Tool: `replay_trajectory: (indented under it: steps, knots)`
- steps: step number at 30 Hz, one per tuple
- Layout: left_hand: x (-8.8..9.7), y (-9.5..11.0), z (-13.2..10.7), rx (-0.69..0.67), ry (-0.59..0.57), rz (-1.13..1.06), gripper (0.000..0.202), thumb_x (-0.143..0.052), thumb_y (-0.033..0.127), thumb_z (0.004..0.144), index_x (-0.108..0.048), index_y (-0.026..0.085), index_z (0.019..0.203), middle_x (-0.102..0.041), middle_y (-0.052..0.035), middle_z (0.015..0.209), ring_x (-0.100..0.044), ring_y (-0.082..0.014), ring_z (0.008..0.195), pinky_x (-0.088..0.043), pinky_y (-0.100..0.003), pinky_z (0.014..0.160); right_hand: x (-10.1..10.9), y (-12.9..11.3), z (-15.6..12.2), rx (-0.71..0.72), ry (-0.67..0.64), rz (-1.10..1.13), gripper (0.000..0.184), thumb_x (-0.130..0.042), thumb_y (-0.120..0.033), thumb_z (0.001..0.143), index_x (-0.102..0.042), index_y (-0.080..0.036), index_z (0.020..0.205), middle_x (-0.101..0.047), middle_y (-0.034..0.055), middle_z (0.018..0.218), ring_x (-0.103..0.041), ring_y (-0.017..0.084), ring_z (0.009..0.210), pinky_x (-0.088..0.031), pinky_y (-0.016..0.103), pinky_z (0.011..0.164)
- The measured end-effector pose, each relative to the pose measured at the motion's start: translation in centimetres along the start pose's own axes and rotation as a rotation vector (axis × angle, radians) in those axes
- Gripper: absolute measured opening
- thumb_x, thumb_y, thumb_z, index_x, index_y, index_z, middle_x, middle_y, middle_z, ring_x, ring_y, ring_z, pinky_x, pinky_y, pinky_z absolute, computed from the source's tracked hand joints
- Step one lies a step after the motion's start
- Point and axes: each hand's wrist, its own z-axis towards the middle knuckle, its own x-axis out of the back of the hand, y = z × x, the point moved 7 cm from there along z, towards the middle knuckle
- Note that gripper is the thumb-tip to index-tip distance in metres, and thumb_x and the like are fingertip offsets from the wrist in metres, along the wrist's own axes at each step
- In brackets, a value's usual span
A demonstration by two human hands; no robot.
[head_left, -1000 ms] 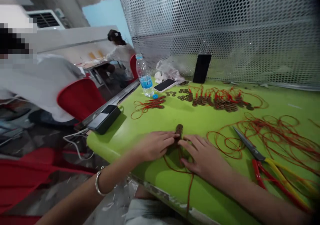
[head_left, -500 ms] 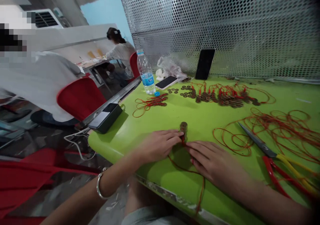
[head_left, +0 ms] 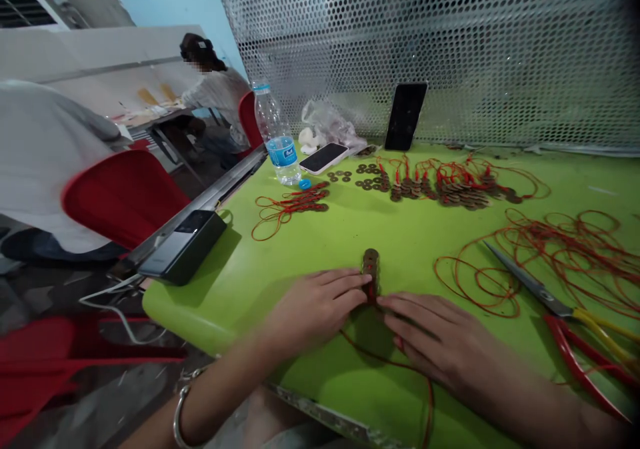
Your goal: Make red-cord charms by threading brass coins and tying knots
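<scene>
A short row of brown coins (head_left: 371, 262) tied with red cord (head_left: 395, 362) lies on the green table (head_left: 310, 242) near its front edge. My left hand (head_left: 313, 306) rests flat on the table, fingers stretched out, with the fingertips touching the near end of the coin row. My right hand (head_left: 440, 339) lies flat too, its fingers extended toward the same end from the right. The red cord trails from under my hands toward the table's front edge.
Scissors (head_left: 540, 292) and red-handled pliers (head_left: 585, 362) lie at the right among loose red cords (head_left: 560, 249). Tied coin strings (head_left: 450, 189), a water bottle (head_left: 275, 136), two phones (head_left: 325, 158) and a black device (head_left: 183, 246) sit farther off. People sit on red chairs (head_left: 120, 196) at left.
The view has shifted left and down a little. My hands stay at the coin row, with the fingers pressed flatter on the table.
</scene>
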Motion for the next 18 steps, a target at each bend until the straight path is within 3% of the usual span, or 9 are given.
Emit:
replay_trajectory:
  steps: [6,12,18]
  knots:
    - [0.38,0.35,-0.22,-0.032,0.039,0.035,0.022,-0.039,0.015,0.091,-0.057,0.017,0.103,-0.060,-0.0039,0.118,-0.055,-0.0154,0.108,-0.045,-0.029,0.094,0.18,0.15,0.26,-0.025,-0.006,0.028,0.034,-0.032,-0.019,0.094,-0.065,-0.019,0.101,-0.064,0.0062,0.109,-0.059,0.017,0.097,-0.051,0.030,0.081]
    - [0.45,0.44,-0.29,-0.028,0.024,0.087,0.019,-0.040,0.018,0.091,-0.057,0.016,0.101,-0.064,-0.0042,0.091,-0.058,-0.0133,0.083,-0.048,-0.025,0.073,0.12,0.09,0.21,-0.040,-0.005,0.049,0.032,-0.034,-0.017,0.093,-0.065,-0.019,0.100,-0.064,0.0047,0.109,-0.058,0.014,0.098,-0.050,0.029,0.084]
    - [0.55,0.44,-0.54,-0.014,0.040,0.087,0.019,-0.042,0.018,0.091,-0.057,0.017,0.102,-0.061,-0.0027,0.087,-0.055,-0.0126,0.080,-0.046,-0.025,0.071,-0.10,-0.15,-0.27,0.010,0.027,0.038,0.028,-0.037,-0.015,0.092,-0.063,-0.018,0.103,-0.062,0.0039,0.114,-0.055,0.014,0.104,-0.049,0.028,0.086]
